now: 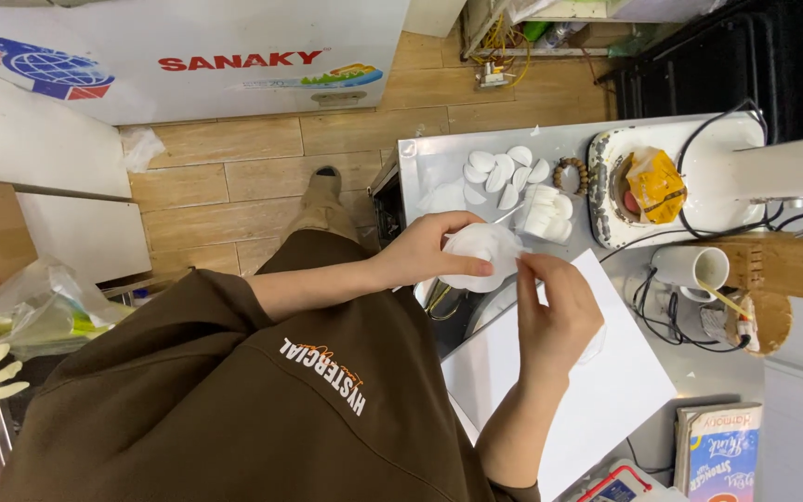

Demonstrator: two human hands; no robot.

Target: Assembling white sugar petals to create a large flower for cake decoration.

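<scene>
A: Surface and room, near to far?

B: Nearest, a white sheet [597, 390] lies on the grey desk [699, 363], a printed booklet [722, 455] just beside it. Beyond, a white cup [699, 268], black cables [662, 316] and a wooden block [783, 265]. Farther, loose white pads [506, 173] by a bead bracelet [571, 174], and a yellow packet [654, 183] in a white tray [606, 200]. Wood-plank floor [234, 177]; white chest freezer [188, 56] at the far wall.

A: The held item?

B: A thin, round white pad [483, 253], slightly crumpled, above the desk edge, between both hands. Left hand [429, 249] fingers curl closed around its left rim. Right hand [550, 316] fingers pinch its right edge.
</scene>
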